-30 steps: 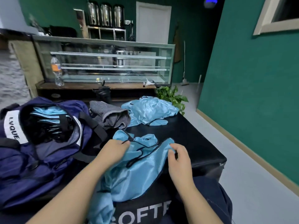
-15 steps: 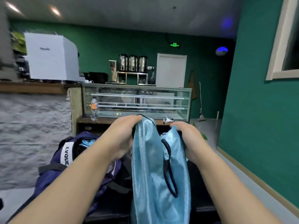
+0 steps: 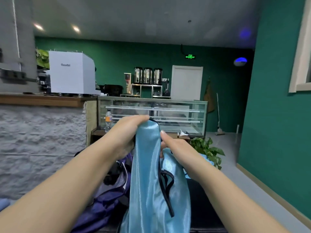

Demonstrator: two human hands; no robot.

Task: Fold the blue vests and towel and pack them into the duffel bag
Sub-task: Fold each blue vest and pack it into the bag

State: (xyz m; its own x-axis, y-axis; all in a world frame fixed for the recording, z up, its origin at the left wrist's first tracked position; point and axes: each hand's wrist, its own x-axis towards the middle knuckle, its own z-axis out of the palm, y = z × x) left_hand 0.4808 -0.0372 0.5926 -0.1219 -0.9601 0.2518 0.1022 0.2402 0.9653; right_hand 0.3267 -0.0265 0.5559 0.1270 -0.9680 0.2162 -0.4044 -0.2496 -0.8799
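Note:
A shiny light-blue vest with dark trim hangs lengthwise in the air in front of me. My left hand grips its top strap at the highest point. My right hand holds the other strap a little lower, to the right. Below and left of the vest lies the open navy duffel bag, mostly hidden by my left forearm and the cloth. A sliver of another blue vest shows behind my right wrist. The towel is out of sight.
The black table runs under the vest. A potted plant stands at its far right end. Beyond are a glass display case, a water bottle and a stone-faced counter at left.
Both hands lifted the vest off the table and raised it to eye level. The view tilted up, so the table, towel and second vest dropped mostly out of sight.

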